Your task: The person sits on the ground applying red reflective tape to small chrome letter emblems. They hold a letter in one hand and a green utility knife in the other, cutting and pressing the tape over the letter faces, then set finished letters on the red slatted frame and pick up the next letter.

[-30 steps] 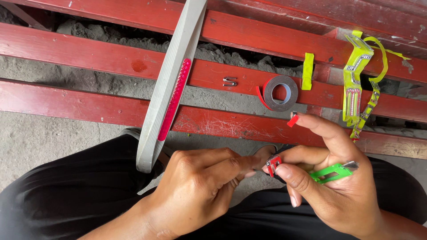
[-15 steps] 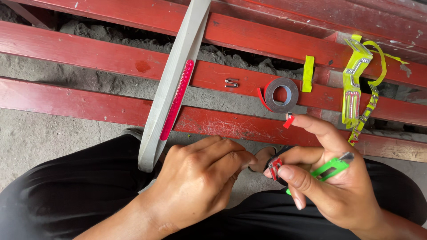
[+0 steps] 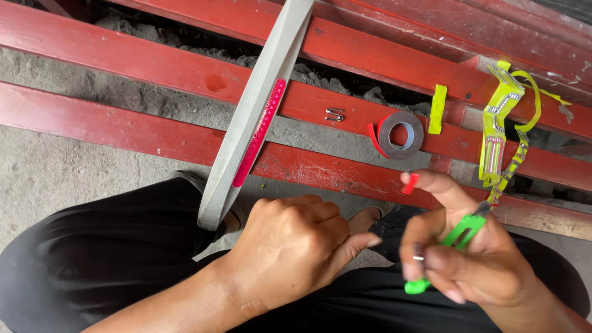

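My right hand [image 3: 468,259] grips a green utility knife [image 3: 453,243] low at the right, and a small red tape scrap [image 3: 410,183] sticks to its raised forefinger. My left hand [image 3: 290,246] is curled into a loose fist just left of it, thumb pointing toward the right hand; whether it pinches anything is hidden. A long grey strip [image 3: 256,111] with a red reflective band [image 3: 259,132] leans across the red beams down to my knee. A roll of red tape [image 3: 399,134] lies on the beam beyond my hands.
Red steel beams [image 3: 123,68] run across the view over grey concrete and dirt. A small metal clip [image 3: 335,114], a yellow-green tape piece [image 3: 438,108] and a yellow-green cut-out strip [image 3: 502,126] lie on the beams. My black trousers [image 3: 92,259] fill the bottom.
My hands have drawn slightly apart. The small red piece held between the fingertips of both hands is out of sight now; the scrap on the right forefinger remains.
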The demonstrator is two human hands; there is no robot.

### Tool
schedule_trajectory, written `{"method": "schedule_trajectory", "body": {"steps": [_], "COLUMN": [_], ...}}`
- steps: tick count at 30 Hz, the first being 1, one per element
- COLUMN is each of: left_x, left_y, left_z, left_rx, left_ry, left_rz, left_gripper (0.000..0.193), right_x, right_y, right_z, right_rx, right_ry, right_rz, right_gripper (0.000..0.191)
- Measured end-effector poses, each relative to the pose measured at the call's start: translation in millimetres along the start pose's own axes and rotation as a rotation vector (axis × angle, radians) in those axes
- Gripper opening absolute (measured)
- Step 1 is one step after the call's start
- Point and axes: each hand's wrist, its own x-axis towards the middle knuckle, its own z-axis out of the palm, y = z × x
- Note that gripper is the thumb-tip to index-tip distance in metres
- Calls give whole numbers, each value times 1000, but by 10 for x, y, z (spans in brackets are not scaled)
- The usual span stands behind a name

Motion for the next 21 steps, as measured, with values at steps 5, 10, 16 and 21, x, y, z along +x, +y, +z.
{"method": "schedule_trajectory", "body": {"steps": [5, 10, 16, 21], "left_x": [-27, -51, -11, 54], "left_y": [21, 78, 83, 79], "left_z": [-144, -305, -501, -519], "left_rx": [-107, -9, 209, 252], "left_ry": [217, 335, 361, 314], "left_rz": [80, 155, 346, 420], "left_gripper": [17, 17, 33, 28], "right_x": [51, 62, 6, -30], "right_y": [80, 122, 154, 120], "right_z": [-81, -39, 34, -34], "right_rx": [188, 199, 110, 110], "right_ry": [-199, -244, -176, -152], "right_rz": [-139, -123, -25, 134], "right_gripper": [72, 76, 79, 82]}}
